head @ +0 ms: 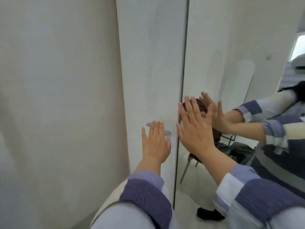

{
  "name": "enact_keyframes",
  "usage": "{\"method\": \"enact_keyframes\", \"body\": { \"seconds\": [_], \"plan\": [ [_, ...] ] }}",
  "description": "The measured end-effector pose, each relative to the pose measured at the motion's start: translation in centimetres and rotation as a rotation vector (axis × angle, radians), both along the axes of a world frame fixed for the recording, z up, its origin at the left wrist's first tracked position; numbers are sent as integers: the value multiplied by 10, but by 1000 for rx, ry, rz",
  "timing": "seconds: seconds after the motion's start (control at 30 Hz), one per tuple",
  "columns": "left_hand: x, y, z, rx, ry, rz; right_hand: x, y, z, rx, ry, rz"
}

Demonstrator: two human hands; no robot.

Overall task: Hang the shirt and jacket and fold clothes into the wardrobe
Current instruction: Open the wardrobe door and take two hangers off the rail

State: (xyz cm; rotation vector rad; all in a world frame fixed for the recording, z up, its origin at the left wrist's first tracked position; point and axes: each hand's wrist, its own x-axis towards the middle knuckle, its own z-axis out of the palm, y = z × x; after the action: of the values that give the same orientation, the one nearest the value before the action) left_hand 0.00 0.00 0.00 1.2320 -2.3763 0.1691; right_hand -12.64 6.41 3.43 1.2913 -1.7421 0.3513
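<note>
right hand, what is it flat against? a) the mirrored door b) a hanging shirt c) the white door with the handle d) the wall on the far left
a: the right hand is spread open on the mirrored door, where its reflection meets it, while the left hand lies on the white door over the handle.

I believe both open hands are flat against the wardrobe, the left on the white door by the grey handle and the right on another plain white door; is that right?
Not quite. The head view shows the right hand on a mirrored door, which reflects both hands and a chair. The left hand is indeed open on the white wardrobe door, over the small grey handle.
</note>
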Motion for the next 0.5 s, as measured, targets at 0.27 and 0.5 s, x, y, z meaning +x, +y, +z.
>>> {"method": "enact_keyframes", "body": {
  "seconds": [0.27, 0.5],
  "plan": [
    [-22, -86, -25, -90, -46, -213, 7, -47, -22, -45, -122, -250],
    [-29, -121, -38, -129, -37, -367, 11, -66, -29, -39, -156, -449]
  ]
}}
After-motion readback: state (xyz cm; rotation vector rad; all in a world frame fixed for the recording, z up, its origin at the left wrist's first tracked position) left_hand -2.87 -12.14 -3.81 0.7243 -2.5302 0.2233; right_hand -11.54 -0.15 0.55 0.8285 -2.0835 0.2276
